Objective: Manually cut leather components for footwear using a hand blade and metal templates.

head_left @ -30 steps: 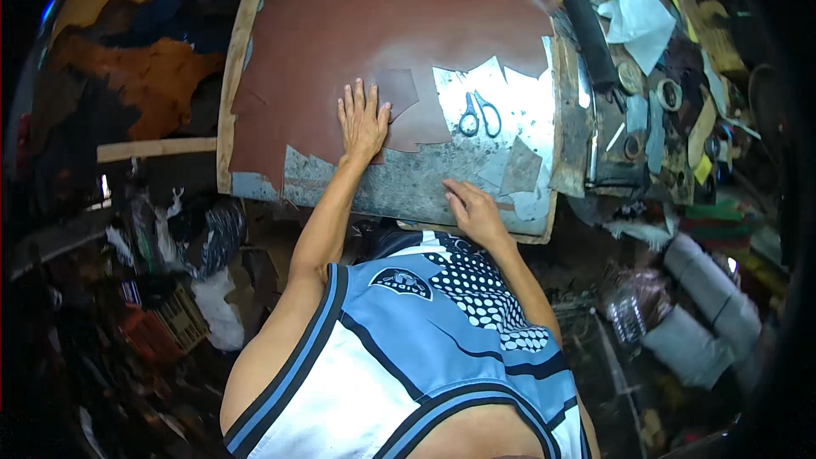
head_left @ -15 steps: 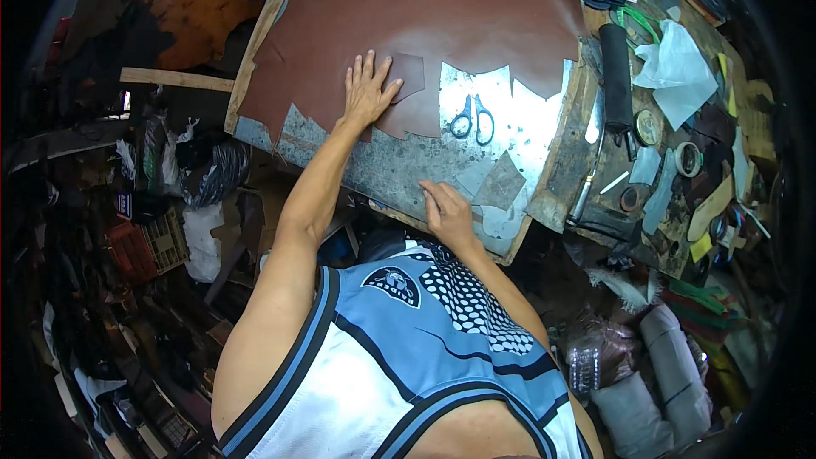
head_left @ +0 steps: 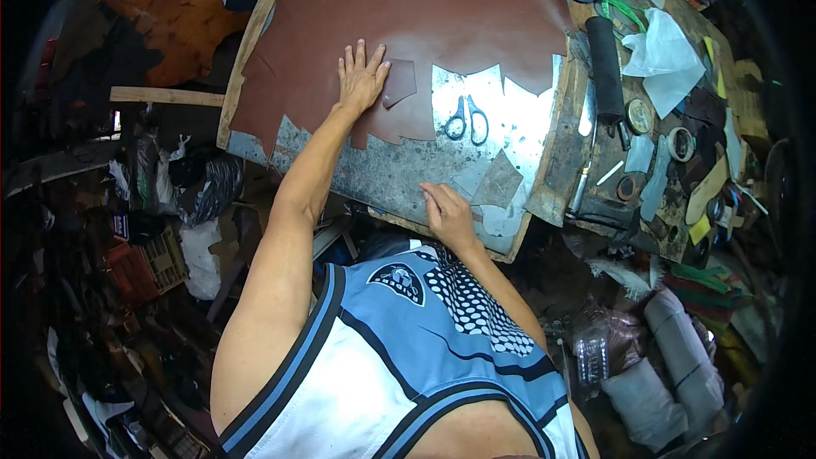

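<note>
My left hand (head_left: 361, 85) lies, fingers spread, on the brown leather hide (head_left: 433, 4) covering the far part of the bench (head_left: 365, 168). Near its front edge, my right hand (head_left: 452, 219) has fingers bent; whether they pinch anything I cannot tell.

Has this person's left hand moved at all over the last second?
Yes: judged against the ragged lower edge of the brown leather, the left hand has moved a little farther forward, leaving more leather below it.
</note>
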A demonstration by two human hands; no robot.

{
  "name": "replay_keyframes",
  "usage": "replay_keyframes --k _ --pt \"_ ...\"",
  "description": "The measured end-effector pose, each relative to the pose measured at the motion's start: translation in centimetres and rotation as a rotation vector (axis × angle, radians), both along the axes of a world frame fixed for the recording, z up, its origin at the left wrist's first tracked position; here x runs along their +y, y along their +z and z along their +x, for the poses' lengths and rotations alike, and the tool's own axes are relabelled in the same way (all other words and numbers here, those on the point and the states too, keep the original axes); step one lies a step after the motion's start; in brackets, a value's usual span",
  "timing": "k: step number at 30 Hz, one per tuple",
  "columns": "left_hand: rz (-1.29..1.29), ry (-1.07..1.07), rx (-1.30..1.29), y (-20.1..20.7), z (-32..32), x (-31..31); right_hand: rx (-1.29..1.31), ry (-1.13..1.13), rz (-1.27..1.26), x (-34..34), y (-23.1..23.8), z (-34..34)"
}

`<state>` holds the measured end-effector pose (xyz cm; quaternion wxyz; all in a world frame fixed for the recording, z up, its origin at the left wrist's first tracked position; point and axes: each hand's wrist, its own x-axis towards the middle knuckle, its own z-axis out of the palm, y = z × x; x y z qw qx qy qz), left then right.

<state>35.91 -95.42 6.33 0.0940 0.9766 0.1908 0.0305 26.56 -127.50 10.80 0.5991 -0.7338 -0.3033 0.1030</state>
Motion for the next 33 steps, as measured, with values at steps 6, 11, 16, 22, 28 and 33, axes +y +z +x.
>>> replay_keyframes --k 6,11,16,22,28,33 --pt "-0.030 -0.001 0.041 0.7 0.1 -1.5 -0.049 -0.059 -0.079 0.7 -0.2 -0.6" --pt "-0.061 -0.112 0.007 0.8 -0.4 -1.4 -0.060 -0.155 -0.175 1.9 0.1 -0.8" --pt "-0.130 -0.279 -0.137 0.6 -1.5 -2.0 -0.056 -0.273 -0.306 3.5 -0.5 0.2" --pt "-0.547 -0.679 -0.283 0.5 -5.2 -3.5 0.572 -0.584 -0.097 7.9 3.0 0.6" --pt "-0.672 -0.834 -0.258 2.3 -8.9 -6.9 0.425 -0.469 -0.144 7.6 2.3 -0.1" --pt "-0.669 -0.845 -0.279 4.4 -7.7 -8.6 0.311 -0.480 -0.182 6.8 4.5 1.0"
